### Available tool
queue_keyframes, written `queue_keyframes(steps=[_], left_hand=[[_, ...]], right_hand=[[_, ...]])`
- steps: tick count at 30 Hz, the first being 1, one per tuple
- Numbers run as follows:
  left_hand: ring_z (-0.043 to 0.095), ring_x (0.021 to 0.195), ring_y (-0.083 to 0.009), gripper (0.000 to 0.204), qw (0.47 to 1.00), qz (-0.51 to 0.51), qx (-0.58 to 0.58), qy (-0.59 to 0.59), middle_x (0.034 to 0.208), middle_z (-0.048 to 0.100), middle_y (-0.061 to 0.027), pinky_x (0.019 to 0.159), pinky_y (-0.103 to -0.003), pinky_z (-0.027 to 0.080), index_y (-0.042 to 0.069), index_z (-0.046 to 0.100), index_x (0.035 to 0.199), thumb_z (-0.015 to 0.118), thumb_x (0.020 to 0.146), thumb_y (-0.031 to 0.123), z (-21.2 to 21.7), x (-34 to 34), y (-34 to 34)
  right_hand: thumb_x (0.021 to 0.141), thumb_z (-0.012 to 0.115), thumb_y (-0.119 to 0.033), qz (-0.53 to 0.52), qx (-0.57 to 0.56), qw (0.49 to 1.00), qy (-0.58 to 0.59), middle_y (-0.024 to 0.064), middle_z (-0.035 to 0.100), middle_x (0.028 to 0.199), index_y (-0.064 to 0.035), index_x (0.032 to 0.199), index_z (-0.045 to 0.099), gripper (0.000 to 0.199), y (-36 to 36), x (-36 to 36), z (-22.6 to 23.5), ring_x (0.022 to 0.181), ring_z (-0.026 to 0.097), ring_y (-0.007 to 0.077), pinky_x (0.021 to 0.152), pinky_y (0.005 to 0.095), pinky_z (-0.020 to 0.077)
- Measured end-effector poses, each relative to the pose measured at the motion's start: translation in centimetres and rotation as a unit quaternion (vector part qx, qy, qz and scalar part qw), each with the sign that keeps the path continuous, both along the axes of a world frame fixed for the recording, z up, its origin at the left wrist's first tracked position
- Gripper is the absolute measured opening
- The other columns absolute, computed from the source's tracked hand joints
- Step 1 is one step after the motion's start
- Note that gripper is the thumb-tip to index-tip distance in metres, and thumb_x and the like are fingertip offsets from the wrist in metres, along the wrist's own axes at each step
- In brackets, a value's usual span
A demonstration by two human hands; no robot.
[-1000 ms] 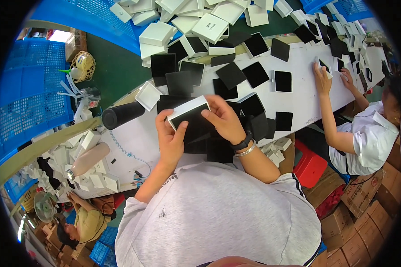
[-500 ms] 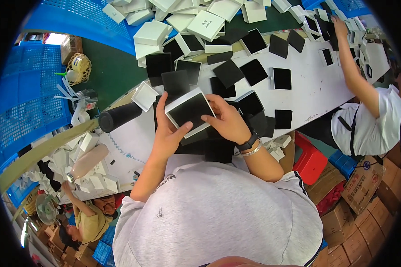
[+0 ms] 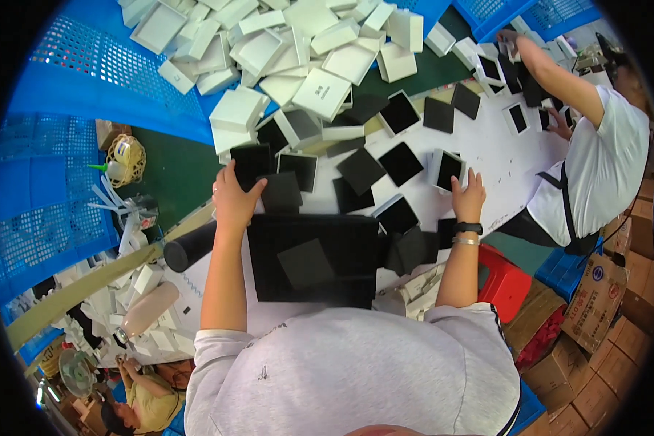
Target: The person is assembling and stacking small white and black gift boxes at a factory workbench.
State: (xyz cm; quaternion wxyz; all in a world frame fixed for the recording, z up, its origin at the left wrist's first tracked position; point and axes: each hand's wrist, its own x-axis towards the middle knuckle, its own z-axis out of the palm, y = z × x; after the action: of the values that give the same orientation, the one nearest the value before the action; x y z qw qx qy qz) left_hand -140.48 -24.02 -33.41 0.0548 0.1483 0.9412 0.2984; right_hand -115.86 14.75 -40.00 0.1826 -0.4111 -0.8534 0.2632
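My left hand (image 3: 234, 200) is over the left side of the table, thumb and fingers apart, at the lower edge of a black-lined box (image 3: 251, 166). Its thumb comes close to a loose black square card (image 3: 281, 192). Over to the right, my right hand (image 3: 469, 198) has its fingers stretched out, and its thumb touches the lower right edge of a white box with black lining (image 3: 447, 168). Between my forearms lies a large black case or tray (image 3: 352, 254). On it rests a tilted black square card (image 3: 305, 263).
White boxes (image 3: 323, 91) are heaped at the back, beside a blue crate (image 3: 123, 87). A dark cylinder (image 3: 189, 251) lies left of the black tray. One co-worker (image 3: 596, 160) works at right, another (image 3: 152, 396) at lower left. A red stool (image 3: 505, 283) stands near my right arm.
My hands have moved apart, left and right, and no longer hold the black-lined white box between them. The black tray now shows uncovered. The view has shifted too.
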Motion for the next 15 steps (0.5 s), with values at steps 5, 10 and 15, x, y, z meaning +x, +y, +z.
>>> queue_keyframes(steps=[5, 10, 15], left_hand=[[0.044, 0.117, -0.0413, 0.098, 0.965, 0.093, -0.230, -0.084, 0.127, 0.044, -0.0236, 0.094, -0.055, 0.036, -0.002, 0.035, 0.130, 0.079, 0.061, 0.052, -1.3, -1.2, 3.6], [0.051, 0.108, -0.0432, 0.073, 0.978, 0.055, -0.194, -0.049, 0.120, 0.049, -0.0260, 0.085, -0.048, 0.046, -0.005, 0.034, 0.128, 0.072, 0.076, 0.031, -3.0, -1.8, 3.0], [0.062, 0.094, -0.0379, 0.051, 0.987, 0.083, -0.126, -0.052, 0.099, 0.063, -0.0229, 0.082, -0.043, 0.047, -0.001, 0.044, 0.124, 0.064, 0.082, 0.019, -0.5, -1.5, 0.9]], right_hand=[[0.079, 0.069, -0.023, 0.125, -0.192, 0.963, 0.141, 0.0146, 0.063, 0.106, -0.0038, 0.113, 0.060, 0.040, -6.9, -14.4, 3.7, 0.088, 0.062, 0.0245, 0.078, 0.0354, 0.0496], [0.078, 0.066, -0.042, 0.112, -0.162, 0.979, -0.042, 0.0133, 0.066, 0.093, -0.0032, 0.095, 0.064, 0.043, -11.3, -25.9, 2.2, 0.090, 0.060, 0.0317, 0.078, 0.0411, 0.0462], [0.078, 0.068, -0.027, 0.108, -0.082, 0.982, 0.130, 0.0156, 0.063, 0.093, -0.0028, 0.089, 0.062, 0.027, -10.8, -25.4, 0.2, 0.090, 0.058, 0.0332, 0.086, 0.0441, 0.0405]])
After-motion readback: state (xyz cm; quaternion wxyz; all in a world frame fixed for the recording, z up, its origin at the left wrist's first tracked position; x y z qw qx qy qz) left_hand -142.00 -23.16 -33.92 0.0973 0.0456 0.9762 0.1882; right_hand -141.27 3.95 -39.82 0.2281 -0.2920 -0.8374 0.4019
